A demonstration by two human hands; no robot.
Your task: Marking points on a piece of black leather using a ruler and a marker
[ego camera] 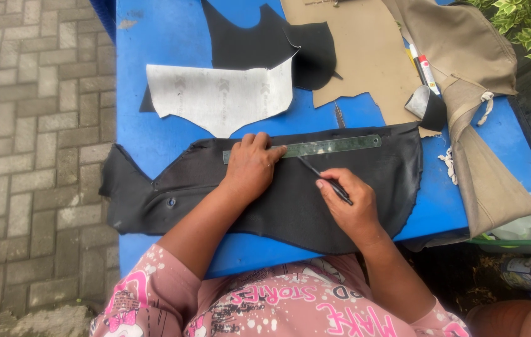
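Outdoor setup: blue table (153, 37) on grey brick paving (34, 125). We note a black leather piece (290, 200) lying flat across the near edge of the table. Left hand (250, 167) pressed flat, fingers spread, pinning a metal ruler (321, 147) onto the leather. Right hand (350, 203) closed around a dark pen-like tool (325, 180), tip just below the ruler's edge. A grey cut pattern piece (222, 97) lies farther back.

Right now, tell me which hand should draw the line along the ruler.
Right. The right hand already holds the pen, its tip near the ruler edge on the black material. The left hand presses the ruler flat and is best kept there.
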